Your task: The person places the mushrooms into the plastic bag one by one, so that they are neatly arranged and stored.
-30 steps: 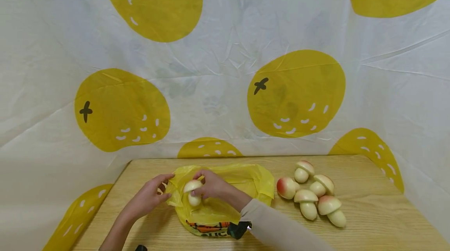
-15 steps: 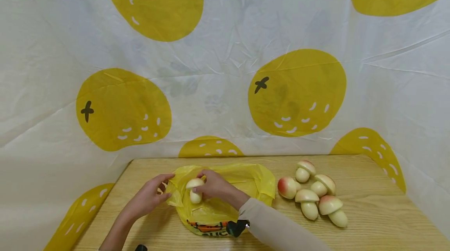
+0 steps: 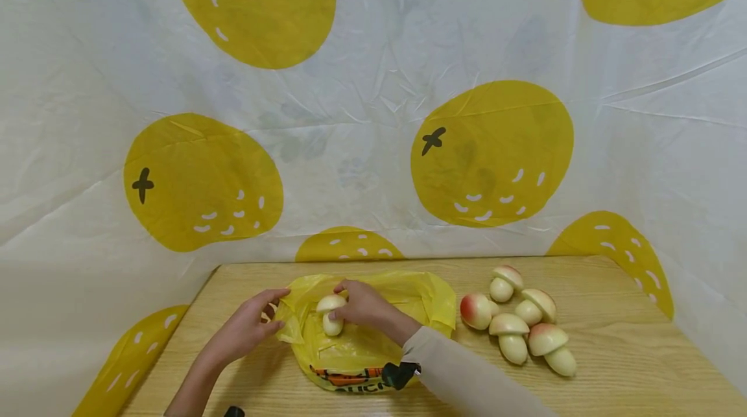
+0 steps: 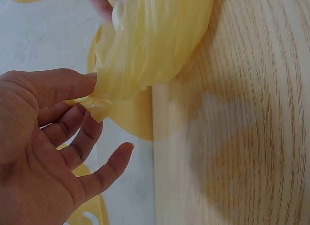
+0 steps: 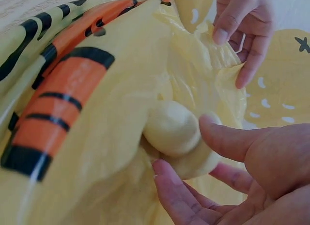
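A yellow plastic bag (image 3: 373,349) with orange and black print lies wide at the mouth on the table. My left hand (image 3: 252,325) pinches its left rim between thumb and fingers, as the left wrist view (image 4: 58,123) also shows. Inside the mouth, my right hand (image 3: 367,305) holds a cream toy mushroom (image 3: 331,314), cap up in the head view. In the right wrist view, thumb and fingers lie around the mushroom (image 5: 172,128), its rounded stem end toward the camera. Part of its cap is hidden behind the right hand's fingers.
Several more toy mushrooms (image 3: 511,338), some with reddish caps, lie grouped right of the bag on the wooden table (image 3: 630,352). A white cloth (image 3: 362,177) with yellow fruit prints hangs behind the table's back edge. A small black object (image 3: 235,412) shows at the bottom.
My right hand has shifted slightly right within the bag's mouth, carrying the mushroom with it. The left hand keeps its place on the rim.
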A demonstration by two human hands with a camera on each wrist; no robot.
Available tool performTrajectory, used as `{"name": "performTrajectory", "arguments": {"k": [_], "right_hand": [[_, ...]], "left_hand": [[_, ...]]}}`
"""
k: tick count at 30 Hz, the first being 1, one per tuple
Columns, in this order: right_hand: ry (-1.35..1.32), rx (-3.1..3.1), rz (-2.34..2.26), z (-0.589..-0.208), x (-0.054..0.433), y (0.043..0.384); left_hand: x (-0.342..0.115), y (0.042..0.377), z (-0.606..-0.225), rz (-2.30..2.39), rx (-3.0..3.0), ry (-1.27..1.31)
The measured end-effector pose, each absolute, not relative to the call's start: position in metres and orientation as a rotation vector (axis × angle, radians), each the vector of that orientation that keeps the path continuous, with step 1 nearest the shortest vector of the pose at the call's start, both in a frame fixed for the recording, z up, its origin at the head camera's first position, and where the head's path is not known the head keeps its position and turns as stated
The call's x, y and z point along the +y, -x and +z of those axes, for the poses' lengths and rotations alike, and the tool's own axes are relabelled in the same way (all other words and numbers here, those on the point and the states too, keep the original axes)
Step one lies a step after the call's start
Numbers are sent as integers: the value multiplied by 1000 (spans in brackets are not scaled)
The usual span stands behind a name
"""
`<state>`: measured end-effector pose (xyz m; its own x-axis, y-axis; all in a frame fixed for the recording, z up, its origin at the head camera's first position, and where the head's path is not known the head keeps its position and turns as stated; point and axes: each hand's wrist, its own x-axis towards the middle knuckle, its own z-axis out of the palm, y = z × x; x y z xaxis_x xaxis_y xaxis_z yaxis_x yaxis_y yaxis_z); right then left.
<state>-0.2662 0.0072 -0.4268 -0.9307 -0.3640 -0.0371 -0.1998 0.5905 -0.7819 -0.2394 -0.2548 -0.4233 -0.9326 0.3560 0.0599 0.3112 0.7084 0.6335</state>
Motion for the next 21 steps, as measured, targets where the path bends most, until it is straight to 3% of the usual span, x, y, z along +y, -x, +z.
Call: {"name": "performTrajectory", "arguments": {"k": [16, 21], "right_hand": [[735, 2802, -879, -406, 22, 254], [774, 2719, -956, -390, 35, 243]], "left_hand": [[-253, 238, -418, 1066, 2805, -562], [-253, 237, -417, 1077, 2806, -560]]}}
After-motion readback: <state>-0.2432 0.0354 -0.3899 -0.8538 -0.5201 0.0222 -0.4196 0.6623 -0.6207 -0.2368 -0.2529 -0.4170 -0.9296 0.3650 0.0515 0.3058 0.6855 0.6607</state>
